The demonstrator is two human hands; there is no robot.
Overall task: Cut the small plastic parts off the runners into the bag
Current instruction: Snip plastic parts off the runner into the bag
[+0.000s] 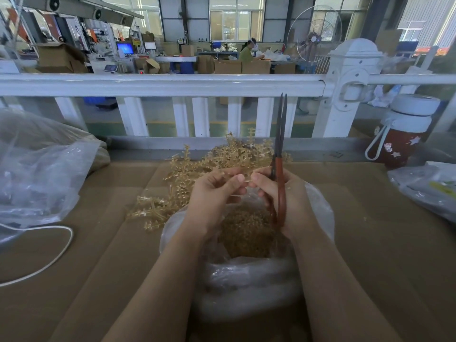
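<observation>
A heap of amber plastic runners [209,161] with small parts on them lies on the cardboard-covered table beyond my hands. A clear plastic bag [246,280] stands open below my hands, with a pile of cut amber parts [246,233] inside. My left hand [214,193] pinches a thin clear runner piece [243,176] over the bag. My right hand [283,196] grips red-handled scissors [280,149] with the blades upright and nearly together, and its thumb and forefinger touch the same piece.
A large clear bag [37,164] lies at the left, with a white cable [49,255] looping on the cardboard. A red bottle with a white lid [404,134] stands at the right, by another plastic bag [427,186]. A white railing [172,85] runs behind the table.
</observation>
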